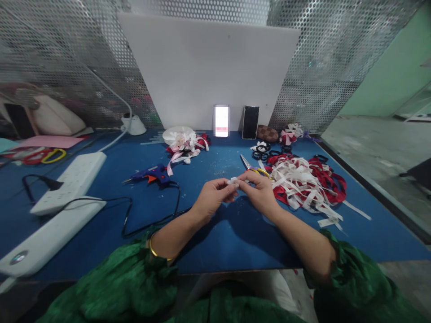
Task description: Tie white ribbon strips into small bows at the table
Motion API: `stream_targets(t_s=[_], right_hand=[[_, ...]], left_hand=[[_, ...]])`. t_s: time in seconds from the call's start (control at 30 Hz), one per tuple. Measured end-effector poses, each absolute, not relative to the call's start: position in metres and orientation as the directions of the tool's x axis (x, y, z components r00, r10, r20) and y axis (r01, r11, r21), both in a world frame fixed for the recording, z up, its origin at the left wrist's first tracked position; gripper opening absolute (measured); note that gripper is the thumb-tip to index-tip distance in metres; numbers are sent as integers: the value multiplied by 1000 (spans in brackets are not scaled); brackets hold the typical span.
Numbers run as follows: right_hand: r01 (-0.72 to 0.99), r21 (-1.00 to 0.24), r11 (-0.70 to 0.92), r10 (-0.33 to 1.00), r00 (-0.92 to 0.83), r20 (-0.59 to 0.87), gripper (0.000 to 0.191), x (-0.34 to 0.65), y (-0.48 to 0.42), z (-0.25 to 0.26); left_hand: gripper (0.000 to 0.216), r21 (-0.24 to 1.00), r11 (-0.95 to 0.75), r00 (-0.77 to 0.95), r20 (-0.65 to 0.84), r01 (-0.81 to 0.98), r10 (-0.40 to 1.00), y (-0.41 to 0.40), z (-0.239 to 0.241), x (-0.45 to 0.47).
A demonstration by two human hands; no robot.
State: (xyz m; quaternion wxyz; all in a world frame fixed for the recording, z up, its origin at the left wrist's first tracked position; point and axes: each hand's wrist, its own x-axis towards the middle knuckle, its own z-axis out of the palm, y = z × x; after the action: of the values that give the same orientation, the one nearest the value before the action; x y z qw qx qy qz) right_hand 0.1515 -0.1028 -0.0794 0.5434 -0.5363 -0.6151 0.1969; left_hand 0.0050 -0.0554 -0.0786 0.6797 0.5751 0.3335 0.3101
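Both hands meet over the middle of the blue table. My left hand [217, 195] is closed, its thumb and fingers pinching a small piece of white ribbon [233, 180]. My right hand [257, 190] pinches the same ribbon from the other side, fingertips touching those of the left. Most of the ribbon is hidden by the fingers. Just beyond my right hand lie scissors [247, 162] with yellow and purple handles, partly covered by it. To the right spreads a loose heap of white and red ribbon strips [298, 181].
A blue glue gun [153, 174] lies at left, its black cord running to white power strips [72, 179]. Ribbon bows [183, 142] rest by a white dish. Two phones, one lit [221, 121], one dark [251, 122], lean on a white board [212, 67]. Black hair ties [261, 154] lie behind the heap.
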Motion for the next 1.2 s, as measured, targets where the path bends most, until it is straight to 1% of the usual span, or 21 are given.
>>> stream_targets(t_s=[0.07,0.17,0.23,0.3,0.37,0.43,0.5,0.57,0.67,0.73,0.8,0.9,1.0,1.07,1.2], right_hand=[[436,-823,365,867,164,471,13,152,-103,-78],[383,-858,342,879,192,436,14,151,-104,-77],[269,-923,274,909,240,340,17,149,-105,-77],[93,-978,186,939,276,205,20,147,-105,-79],[-52,-991,122,956,274,103,23,144,-104,-81],[-127,-987,95,961,271,58,23,143,-104,-83],[-189,-979,76,963,268,23,23,142,-103,-85],[-252,-966,59,964,265,-10,22,142,-103,-87],[-309,-950,35,965,257,-48,21,143,-101,-88],[-288,-957,36,968,247,-37,20,143,-101,-87],[-183,-980,76,965,261,27,20,144,-101,-85],[31,-988,150,949,277,153,22,144,-102,-82],[147,-975,169,946,255,203,24,144,-102,-82],[156,-975,159,946,257,196,23,144,-101,-82],[76,-993,95,971,213,109,23,144,-100,-81]], left_hand=[[26,988,148,594,-97,-37,798,-55,-80,5],[23,999,41,575,-18,-28,818,-56,-79,5],[20,997,-82,545,67,3,836,-59,-79,4],[16,971,-234,524,170,57,834,-61,-78,4],[14,909,-401,524,287,117,802,-63,-78,3],[16,819,-550,536,393,166,747,-65,-79,2],[18,735,-647,548,462,202,697,-65,-80,2],[19,686,-689,554,488,234,674,-65,-80,1],[19,684,-684,548,482,253,684,-65,-81,1],[17,745,-619,520,437,248,734,-64,-81,1],[15,834,-501,482,349,232,804,-62,-81,2],[23,934,-320,440,224,158,870,-57,-81,3],[24,967,-245,392,201,64,897,-54,-82,3],[20,966,-251,347,218,54,912,-53,-82,3],[18,957,-275,305,235,95,923,-53,-81,2]])
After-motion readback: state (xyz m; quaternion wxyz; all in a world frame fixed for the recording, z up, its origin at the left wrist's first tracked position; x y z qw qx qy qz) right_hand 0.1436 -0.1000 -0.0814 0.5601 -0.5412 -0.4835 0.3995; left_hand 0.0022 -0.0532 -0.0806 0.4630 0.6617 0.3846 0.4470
